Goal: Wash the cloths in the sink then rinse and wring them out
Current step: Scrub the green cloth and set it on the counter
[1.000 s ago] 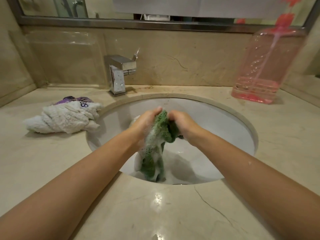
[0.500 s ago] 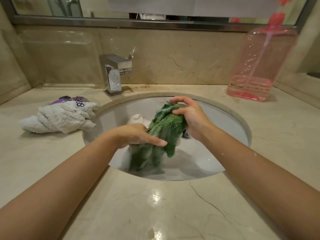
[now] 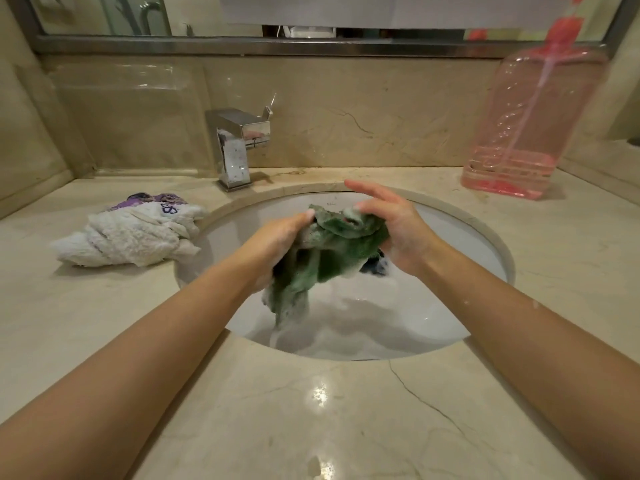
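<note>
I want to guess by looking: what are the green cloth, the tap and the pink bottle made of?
The green cloth looks like soft, fuzzy terry fabric; it droops limp and sudsy. The tap seems polished metal, probably chrome, since it shines like a mirror under water spots. The pink bottle looks like clear tinted plastic: you can see the tube and liquid inside it.

So the tabletop (image 3: 346,427) is glossy beige marble with a few thin dark cracks, and an oval sink (image 3: 485,233) is set into it. On the left, right by the basin rim, lies a crumpled white towel (image 3: 128,237) with a purple cloth (image 3: 152,199) behind it. A chrome faucet (image 3: 235,147) stands at the back, and a pink see-through pump bottle (image 3: 526,133) sits far right.
</note>
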### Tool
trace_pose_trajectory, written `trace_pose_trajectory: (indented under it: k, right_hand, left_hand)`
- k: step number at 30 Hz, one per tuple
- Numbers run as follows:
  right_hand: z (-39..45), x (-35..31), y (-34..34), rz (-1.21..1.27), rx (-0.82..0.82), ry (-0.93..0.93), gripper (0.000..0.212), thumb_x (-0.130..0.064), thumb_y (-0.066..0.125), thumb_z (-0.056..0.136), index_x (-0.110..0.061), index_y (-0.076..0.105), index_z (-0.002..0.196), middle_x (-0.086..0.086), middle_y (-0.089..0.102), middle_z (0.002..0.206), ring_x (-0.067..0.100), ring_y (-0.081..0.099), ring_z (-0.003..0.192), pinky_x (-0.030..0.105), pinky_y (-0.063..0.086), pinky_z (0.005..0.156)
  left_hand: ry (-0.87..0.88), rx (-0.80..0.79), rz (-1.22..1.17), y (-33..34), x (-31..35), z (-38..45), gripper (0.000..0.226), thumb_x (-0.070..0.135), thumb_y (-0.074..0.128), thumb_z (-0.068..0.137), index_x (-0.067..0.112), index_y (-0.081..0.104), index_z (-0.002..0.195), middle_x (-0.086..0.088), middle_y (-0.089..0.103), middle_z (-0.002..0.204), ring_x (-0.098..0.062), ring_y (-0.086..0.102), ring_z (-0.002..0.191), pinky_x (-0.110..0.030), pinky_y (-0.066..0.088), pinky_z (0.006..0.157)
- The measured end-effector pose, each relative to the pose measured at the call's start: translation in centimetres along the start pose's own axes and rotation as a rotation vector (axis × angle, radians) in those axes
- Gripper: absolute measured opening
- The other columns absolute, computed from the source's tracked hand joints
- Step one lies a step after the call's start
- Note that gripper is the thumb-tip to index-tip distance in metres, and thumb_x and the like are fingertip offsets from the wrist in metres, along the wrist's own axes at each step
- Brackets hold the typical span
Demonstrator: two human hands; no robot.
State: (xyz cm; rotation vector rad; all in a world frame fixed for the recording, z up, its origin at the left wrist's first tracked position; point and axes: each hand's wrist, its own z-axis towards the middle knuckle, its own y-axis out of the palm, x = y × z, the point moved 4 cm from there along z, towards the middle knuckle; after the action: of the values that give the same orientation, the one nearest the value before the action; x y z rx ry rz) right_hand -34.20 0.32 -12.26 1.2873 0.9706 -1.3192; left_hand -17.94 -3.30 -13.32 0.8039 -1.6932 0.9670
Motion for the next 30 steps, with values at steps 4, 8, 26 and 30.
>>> trace_pose_trajectory:
  k: [4,8,26,30]
  right_hand:
    - [-0.3,0.4,0.8,-0.103,-0.226,0.085,0.072,0.007,0.054,0.064,-0.023,0.052,0.13,0.011,0.051,0.129,0.028,0.054,0.116,0.046,0.052,0.093]
    - [-0.6,2.3,0.9,-0.658,-0.291,0.305,0.051,0.01,0.061,0.082,-0.003,0.053,0.13,0.015,0.056,0.127,0.026,0.058,0.107,0.026,0.055,0.08]
    - [1.2,1.8,-1.0,-0.07,0.463,0.125,0.025,-0.038,0.045,0.093,-0.016,0.058,0.092,0.002,0.06,0.091,0.019,0.055,0.087,0.037,0.049,0.085]
    - [0.0,0.0,3.1,-0.65,0.417,-0.452,0.029,-0.033,0.054,0.096,-0.014,0.053,0.074,-0.003,0.051,0.063,0.014,0.049,0.064,0.033,0.039,0.061]
  left_hand:
    - [-0.093,0.057,-0.311,-0.5,0.0,-0.2,0.053,0.053,0.04,0.093,0.008,0.059,0.114,-0.016,0.068,0.107,-0.032,0.06,0.106,-0.046,0.041,0.1]
    - [-0.102,0.034,-0.282,-0.4,-0.1,-0.1,0.052,0.053,0.057,0.086,0.006,0.053,0.109,-0.013,0.064,0.107,-0.031,0.06,0.104,-0.046,0.046,0.096]
    - [-0.19,-0.057,-0.137,4.3,0.9,1.8,0.049,0.054,0.052,0.087,0.007,0.064,0.089,-0.015,0.071,0.088,-0.03,0.066,0.083,-0.037,0.05,0.08]
    - [0.002,-0.004,-0.465,5.6,1.3,1.6,0.039,0.029,0.034,0.104,0.009,0.06,0.084,-0.001,0.066,0.069,-0.014,0.062,0.074,-0.022,0.053,0.067]
